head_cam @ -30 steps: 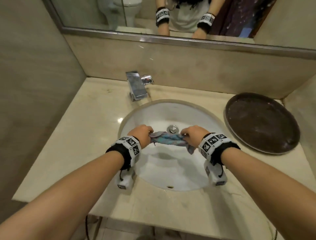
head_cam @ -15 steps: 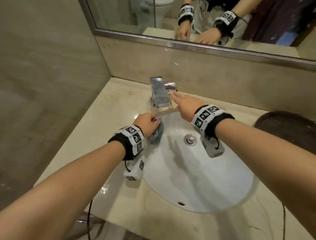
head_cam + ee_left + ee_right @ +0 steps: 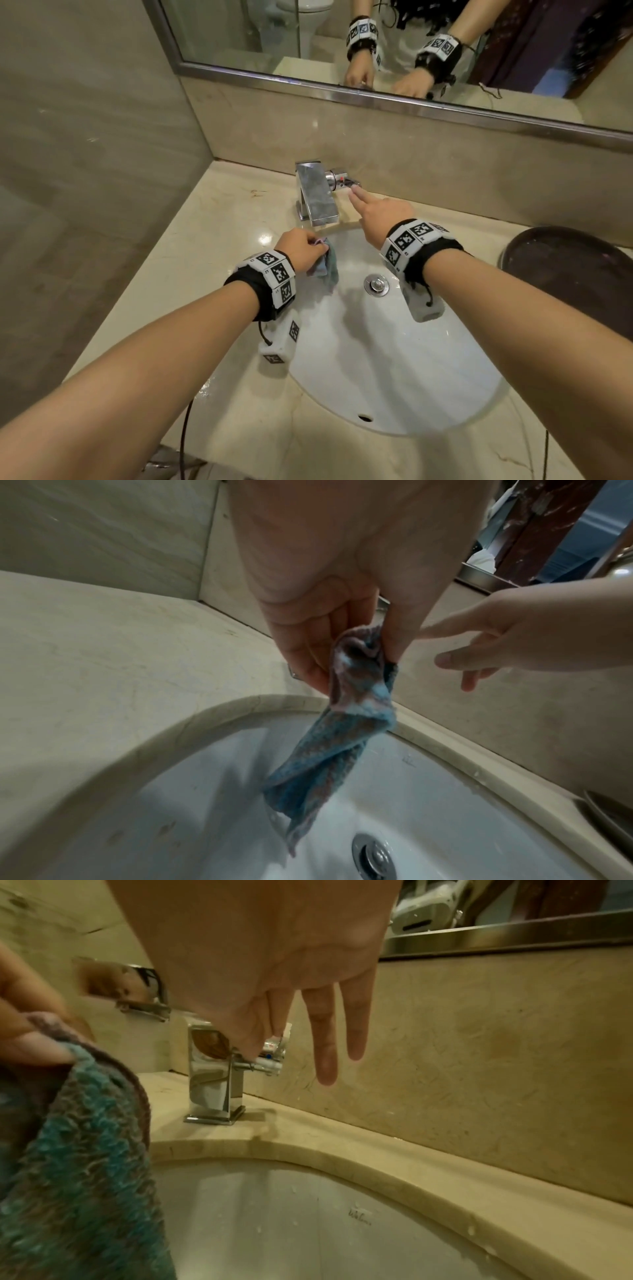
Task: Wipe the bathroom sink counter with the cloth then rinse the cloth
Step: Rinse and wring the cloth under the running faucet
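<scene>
- At the back edge of the counter (image 3: 219, 219), beside the square chrome tap (image 3: 317, 197), my right hand (image 3: 380, 214) reaches with fingers stretched out and grasping nothing; in the right wrist view a fingertip seems to touch the small side lever (image 3: 270, 1061), though whether it presses I cannot tell.
- My left hand (image 3: 301, 248) pinches the blue and pink cloth (image 3: 342, 739) by its top end between thumb and fingers; the cloth hangs twisted over the back-left rim of the sink (image 3: 394, 359), its tail down inside the basin, well short of the drain (image 3: 376, 284).
- No water shows at the spout; I judge the rinse has not begun, and the lever is the next thing to work.
- Risk one: one straight fingertip on a short slick lever may slip off, or shove it too far; a hard jet would then splash over the counter I mean to leave wiped.
- Risk two: the cloth hangs to the left of the spout, not under it; if I open the water without shifting it, the stream misses it.
- Risk three: the pinch is light and on a bunched end; wet cloth grows heavy, and the flow could tug it loose into the basin.
- Risk four: the lever bears red and blue marks; pushed the wrong way, the water may come hot on my fingers.
</scene>
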Tool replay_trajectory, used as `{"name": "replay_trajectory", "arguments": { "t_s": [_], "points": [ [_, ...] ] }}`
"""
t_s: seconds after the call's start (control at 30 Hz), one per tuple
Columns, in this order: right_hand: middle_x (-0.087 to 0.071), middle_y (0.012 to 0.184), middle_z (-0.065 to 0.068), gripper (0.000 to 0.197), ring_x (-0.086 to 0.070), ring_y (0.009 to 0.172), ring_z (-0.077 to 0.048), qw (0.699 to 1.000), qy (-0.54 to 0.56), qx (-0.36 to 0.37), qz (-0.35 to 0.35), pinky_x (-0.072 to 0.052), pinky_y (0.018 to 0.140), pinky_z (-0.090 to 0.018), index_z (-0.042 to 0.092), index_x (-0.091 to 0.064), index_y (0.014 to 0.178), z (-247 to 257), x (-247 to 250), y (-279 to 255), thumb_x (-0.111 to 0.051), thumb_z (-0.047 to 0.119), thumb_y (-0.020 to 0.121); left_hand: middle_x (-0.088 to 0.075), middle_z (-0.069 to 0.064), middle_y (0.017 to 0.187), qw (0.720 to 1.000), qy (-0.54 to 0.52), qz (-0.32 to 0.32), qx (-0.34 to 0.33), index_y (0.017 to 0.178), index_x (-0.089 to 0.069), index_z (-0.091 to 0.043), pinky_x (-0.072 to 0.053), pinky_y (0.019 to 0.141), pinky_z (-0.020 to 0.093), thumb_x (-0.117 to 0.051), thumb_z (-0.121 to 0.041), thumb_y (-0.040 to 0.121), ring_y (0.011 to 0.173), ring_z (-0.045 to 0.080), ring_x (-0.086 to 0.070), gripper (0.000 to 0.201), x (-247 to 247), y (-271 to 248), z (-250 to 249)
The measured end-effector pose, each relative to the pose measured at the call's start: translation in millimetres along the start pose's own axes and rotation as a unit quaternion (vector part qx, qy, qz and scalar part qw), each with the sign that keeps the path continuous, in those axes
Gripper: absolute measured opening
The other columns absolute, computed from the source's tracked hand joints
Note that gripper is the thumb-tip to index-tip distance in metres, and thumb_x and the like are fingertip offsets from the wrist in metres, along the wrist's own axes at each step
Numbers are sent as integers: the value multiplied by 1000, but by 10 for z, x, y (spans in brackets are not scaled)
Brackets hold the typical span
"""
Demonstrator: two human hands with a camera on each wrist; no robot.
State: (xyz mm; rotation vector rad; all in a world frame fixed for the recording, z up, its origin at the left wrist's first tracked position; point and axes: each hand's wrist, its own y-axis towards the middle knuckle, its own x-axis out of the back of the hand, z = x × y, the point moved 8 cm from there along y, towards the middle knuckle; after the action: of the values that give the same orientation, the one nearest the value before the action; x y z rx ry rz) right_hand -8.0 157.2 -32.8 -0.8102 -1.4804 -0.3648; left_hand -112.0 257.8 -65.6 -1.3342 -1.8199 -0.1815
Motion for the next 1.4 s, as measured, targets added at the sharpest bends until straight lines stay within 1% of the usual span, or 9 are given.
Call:
{"name": "replay_trajectory", "arguments": {
  "t_s": [0.13,0.33,0.43,0.57,0.73,0.97,1.07,1.17,1.4],
  "points": [
    [3,159,18,73,-54,122,-23,998,49,-22,36,-48,90,-37,26,-4,152,-21,-21,31,-42,8,92,-69,18,100,1000,-12,-4,18,99,-68,-2,-48,80,33,-57,-28,89,97,31,-62,30,24,35,62],
    [-56,134,-7,51,-57,117,-28,985,171,8,34,-49,92,-36,22,-34,142,224,-184,-123,-49,22,94,-65,10,78,998,-54,0,27,82,-67,-8,-50,81,33,-57,-25,89,77,26,-61,21,-9,67,109],
    [-50,140,-9,66,-50,126,-27,966,224,14,129,-42,102,-35,20,-28,146,346,-508,-231,-60,22,89,-64,9,81,996,-80,2,27,88,-69,-8,-49,78,32,-55,-25,91,77,22,-58,22,-35,83,103],
    [-52,136,-13,74,-51,124,-29,933,338,15,125,-41,99,-31,18,-31,145,496,-591,-262,-69,18,82,-68,16,90,990,-136,7,32,93,-71,-3,-53,87,38,-54,-26,92,82,26,-61,28,-71,114,105],
    [-64,116,-15,41,-60,108,-33,928,356,-43,97,-48,90,-34,12,-52,125,450,-723,-95,-62,19,85,-61,18,79,983,-175,36,35,59,-62,-19,-50,91,55,-54,-25,92,79,27,-58,35,-165,170,169],
    [-67,108,-10,29,-62,102,-31,942,316,-61,97,-51,86,-35,20,-60,116,299,-766,-7,-58,18,88,-62,18,80,972,-226,33,63,65,-64,-20,-48,94,55,-53,-28,91,83,32,-60,30,-141,191,333],
    [-67,112,-12,24,-61,103,-32,945,304,-79,86,-50,87,-35,20,-65,109,158,-757,-21,-53,13,89,-62,17,85,959,-271,30,75,77,-67,-14,-51,92,51,-48,-22,96,83,29,-59,29,-106,157,309],
    [-66,114,-14,26,-60,107,-32,939,317,-115,64,-47,90,-34,12,-64,110,-20,-742,-80,-47,10,91,-61,6,79,945,-314,27,91,105,-64,-7,-49,69,28,-41,-25,99,70,18,-59,30,-89,106,271],
    [-64,120,-16,36,-56,114,-34,903,399,-150,54,-44,95,-31,11,-64,116,-189,-820,-137,-38,4,91,-58,0,77,923,-365,27,118,78,-55,-21,-49,71,26,-37,-28,100,75,17,-57,29,-189,127,295]
  ]
}}
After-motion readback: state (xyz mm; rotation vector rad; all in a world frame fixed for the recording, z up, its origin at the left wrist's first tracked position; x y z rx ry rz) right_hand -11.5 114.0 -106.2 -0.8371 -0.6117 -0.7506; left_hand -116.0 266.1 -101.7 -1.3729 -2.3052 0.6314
